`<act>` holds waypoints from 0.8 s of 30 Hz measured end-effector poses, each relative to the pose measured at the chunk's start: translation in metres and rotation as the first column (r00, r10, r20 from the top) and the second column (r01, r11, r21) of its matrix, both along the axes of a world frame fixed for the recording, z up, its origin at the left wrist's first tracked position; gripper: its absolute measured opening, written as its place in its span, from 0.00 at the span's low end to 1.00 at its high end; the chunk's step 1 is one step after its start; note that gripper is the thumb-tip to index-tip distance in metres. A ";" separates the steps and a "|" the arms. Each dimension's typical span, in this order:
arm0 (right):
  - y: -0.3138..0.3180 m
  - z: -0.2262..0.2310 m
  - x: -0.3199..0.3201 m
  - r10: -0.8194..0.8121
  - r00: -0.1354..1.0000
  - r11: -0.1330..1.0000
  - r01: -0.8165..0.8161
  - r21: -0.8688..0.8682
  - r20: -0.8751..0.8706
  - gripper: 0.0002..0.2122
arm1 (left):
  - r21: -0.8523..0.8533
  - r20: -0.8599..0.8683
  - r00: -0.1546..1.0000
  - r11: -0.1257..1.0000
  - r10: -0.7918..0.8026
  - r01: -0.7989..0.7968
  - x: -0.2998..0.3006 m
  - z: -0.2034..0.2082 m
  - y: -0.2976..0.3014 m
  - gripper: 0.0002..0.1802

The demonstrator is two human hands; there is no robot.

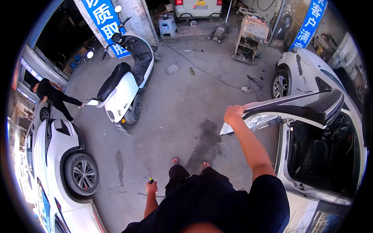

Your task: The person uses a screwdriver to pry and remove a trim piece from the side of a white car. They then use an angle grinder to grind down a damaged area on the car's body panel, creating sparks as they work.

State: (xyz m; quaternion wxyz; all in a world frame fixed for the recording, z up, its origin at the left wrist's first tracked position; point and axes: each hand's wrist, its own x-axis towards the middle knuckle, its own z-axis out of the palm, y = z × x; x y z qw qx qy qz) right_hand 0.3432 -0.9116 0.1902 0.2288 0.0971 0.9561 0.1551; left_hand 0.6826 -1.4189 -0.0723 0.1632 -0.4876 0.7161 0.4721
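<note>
Low at my left side, my left hand (152, 187) is closed round the handle of a screwdriver (151, 179), black and yellow with a long thin shaft pointing away from me. With my arm stretched out, my right hand (233, 114) grips the outer upper corner of an open car door (295, 105). The door is white with dark trim around its window frame, and it swings out from a white car (311, 66) on the right. Beyond the door, the opening shows a dark cabin with a seat (315, 153).
A white scooter (120, 93) stands left of centre. Another white car (58, 155) is parked at far left, with a person in black (58, 97) beyond it. A cable (202, 70) crosses the floor toward a tool cart (248, 37). A blue stool (167, 25) and a van (198, 7) are at the back.
</note>
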 end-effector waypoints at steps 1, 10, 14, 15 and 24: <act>0.008 -0.007 0.001 -0.022 0.999 1.000 0.022 0.008 -0.037 0.24 | -0.001 0.083 0.996 1.000 -0.028 0.028 -0.013 -0.009 0.005 0.10; 0.001 0.005 0.013 -0.228 0.947 0.968 0.194 -0.161 -0.226 0.22 | -0.207 0.549 0.798 0.885 -0.247 0.416 -0.038 -0.133 -0.084 0.26; 0.012 -0.018 0.023 -0.238 0.870 0.971 0.208 -0.116 -0.431 0.18 | 0.110 0.338 0.940 0.991 0.040 -0.081 -0.108 -0.148 -0.118 0.13; 0.013 -0.020 0.022 -0.266 0.849 0.964 0.222 -0.150 -0.456 0.16 | 0.237 0.280 0.948 0.947 0.148 -0.217 -0.128 -0.145 -0.125 0.08; -0.043 -0.032 -0.010 -0.561 0.440 0.774 -0.023 -0.633 -0.701 0.06 | 0.607 0.272 0.900 0.665 0.341 -0.435 -0.417 -0.088 -0.136 0.11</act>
